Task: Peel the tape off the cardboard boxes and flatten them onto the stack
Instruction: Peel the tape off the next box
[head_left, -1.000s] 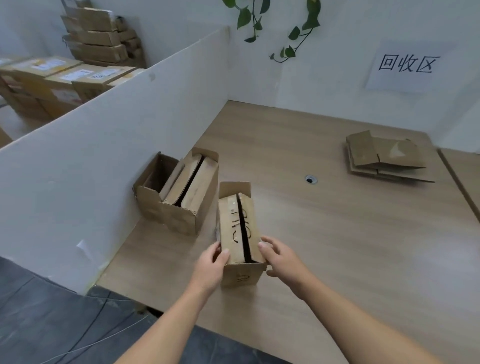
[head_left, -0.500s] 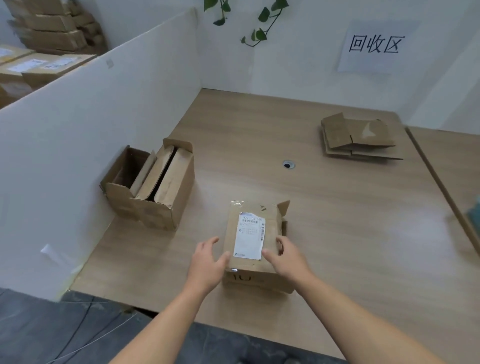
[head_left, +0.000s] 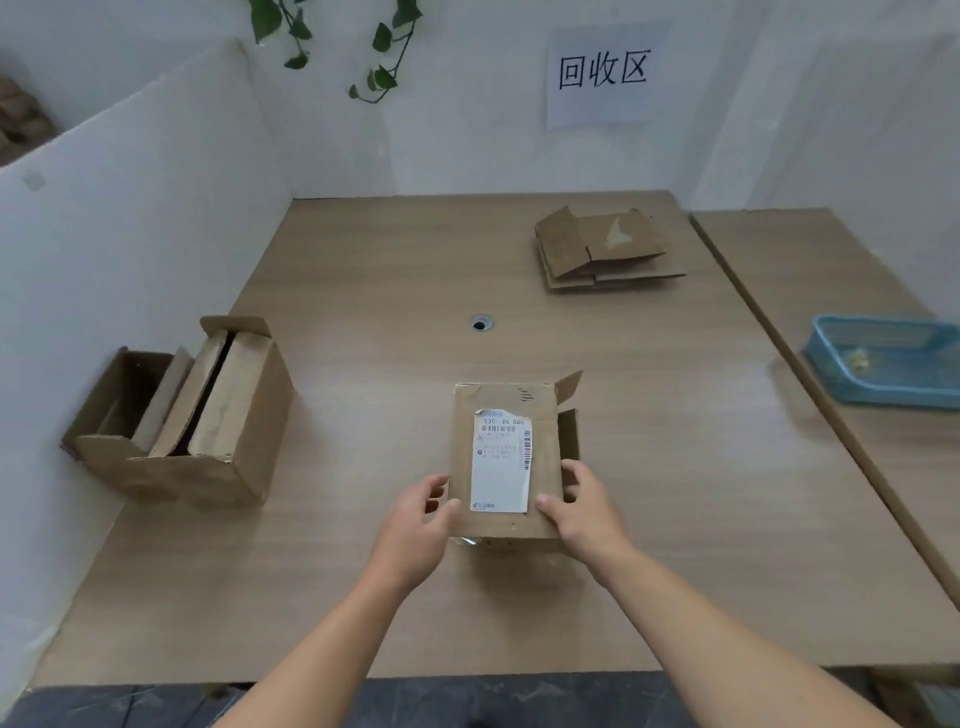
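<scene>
A small cardboard box (head_left: 462, 457) with a white shipping label on top sits in front of me on the wooden table (head_left: 363, 597). Its far end flaps stand open. My left hand (head_left: 415, 525) grips its near left side and my right hand (head_left: 582, 509) grips its near right side, thumbs on top. A shiny bit of tape shows at the near bottom edge. The stack of flattened boxes (head_left: 602, 254) lies at the far right of the table.
Two more boxes stand by the white partition at left: a taller one (head_left: 228, 421) with a dark slit on top and an open one (head_left: 114, 405) behind it. A blue basket (head_left: 883, 364) sits on the adjoining table at right. A cable hole (head_left: 480, 323) marks mid-table.
The box was turned over from its slit side to its labelled side and lies flat between both hands. My view has swung to the right, bringing the blue basket in.
</scene>
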